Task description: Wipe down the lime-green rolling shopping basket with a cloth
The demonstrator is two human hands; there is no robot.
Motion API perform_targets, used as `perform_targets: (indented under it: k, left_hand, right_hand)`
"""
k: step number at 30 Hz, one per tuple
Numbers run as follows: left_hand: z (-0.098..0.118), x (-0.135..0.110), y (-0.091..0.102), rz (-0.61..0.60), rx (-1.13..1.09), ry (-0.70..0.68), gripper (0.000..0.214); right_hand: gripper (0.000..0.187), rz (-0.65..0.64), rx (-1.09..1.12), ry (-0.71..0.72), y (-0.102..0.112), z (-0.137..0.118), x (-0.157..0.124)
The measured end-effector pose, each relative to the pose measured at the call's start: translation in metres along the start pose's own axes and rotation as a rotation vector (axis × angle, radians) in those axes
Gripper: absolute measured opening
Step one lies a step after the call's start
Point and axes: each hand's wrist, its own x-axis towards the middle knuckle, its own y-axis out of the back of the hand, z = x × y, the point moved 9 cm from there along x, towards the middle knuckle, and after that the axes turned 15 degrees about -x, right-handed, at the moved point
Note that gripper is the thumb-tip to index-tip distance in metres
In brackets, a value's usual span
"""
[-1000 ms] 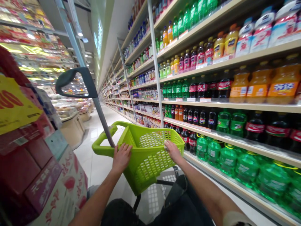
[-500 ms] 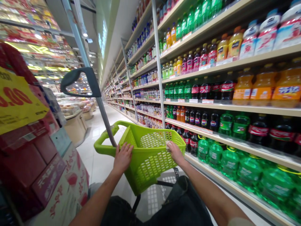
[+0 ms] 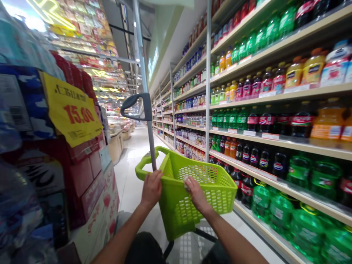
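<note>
A lime-green plastic shopping basket (image 3: 209,194) on wheels stands in the aisle in front of me. Its grey pull handle (image 3: 137,106) rises on a metal pole above the near left corner. My left hand (image 3: 151,189) grips the basket's near rim beside the pole, fingers curled over the edge. My right hand (image 3: 194,192) rests on the near rim further right, fingers closed around something small and pale that I cannot make out. The basket's inside looks bare.
Long shelves (image 3: 275,143) of soft-drink bottles line the right side. On the left stands a stack of red boxes (image 3: 90,172) with a yellow price sign (image 3: 70,110) reading 15.00. The white-tiled aisle (image 3: 134,154) runs ahead toward distant display counters.
The view has swung left and closer to the box stack. My right hand slid left along the rim toward the left hand. The basket sits more to the right in view.
</note>
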Motion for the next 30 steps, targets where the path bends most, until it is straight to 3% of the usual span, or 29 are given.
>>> perform_targets:
  k: [2,4,5,7,11,13,15,17,19,22,25,27,30]
  left_hand:
    - [-0.033,-0.005,0.024,0.133,0.08,0.155,0.044]
    - [-0.052,-0.007,0.028,0.106,0.12,0.202,0.051]
    - [-0.055,-0.006,0.024,0.058,0.12,0.184,0.053]
    - [-0.054,-0.004,0.018,-0.004,0.108,0.149,0.055]
    - [-0.049,-0.002,0.016,-0.029,0.102,0.149,0.058]
    - [-0.048,-0.002,0.018,-0.045,0.098,0.161,0.059]
    - [-0.048,-0.003,0.019,-0.064,0.089,0.171,0.06]
    - [-0.049,-0.003,0.019,-0.072,0.079,0.18,0.061]
    - [-0.049,-0.003,0.02,-0.07,0.071,0.193,0.06]
    - [-0.048,-0.003,0.02,-0.079,0.072,0.205,0.06]
    - [-0.045,-0.004,0.02,-0.098,0.082,0.199,0.062]
    - [-0.044,-0.004,0.021,-0.108,0.085,0.199,0.063]
    - [-0.047,-0.004,0.02,-0.119,0.09,0.21,0.065]
  right_hand:
    - [0.048,0.025,-0.035,-0.091,0.005,0.023,-0.005]
    - [0.046,0.035,-0.031,-0.154,0.006,0.031,-0.005]
    - [0.045,0.029,-0.007,-0.153,0.003,0.023,-0.001]
    - [0.047,-0.001,0.063,-0.092,-0.005,-0.017,0.017]
    - [0.043,-0.06,0.152,0.087,-0.018,-0.121,0.057]
    - [0.037,-0.054,0.126,0.155,-0.015,-0.146,0.063]
    - [0.031,-0.042,0.095,0.224,-0.008,-0.15,0.062]
    - [0.029,-0.007,0.087,0.291,0.008,-0.145,0.068]
    - [0.031,0.105,0.08,0.324,0.037,-0.142,0.094]
    - [0.034,0.322,0.009,0.39,0.092,-0.161,0.162]
    - [0.032,0.342,-0.036,0.48,0.119,-0.187,0.225]
    - [0.03,0.288,-0.118,0.613,0.111,-0.199,0.232]
    - [0.027,0.184,-0.228,0.855,0.071,-0.203,0.179]
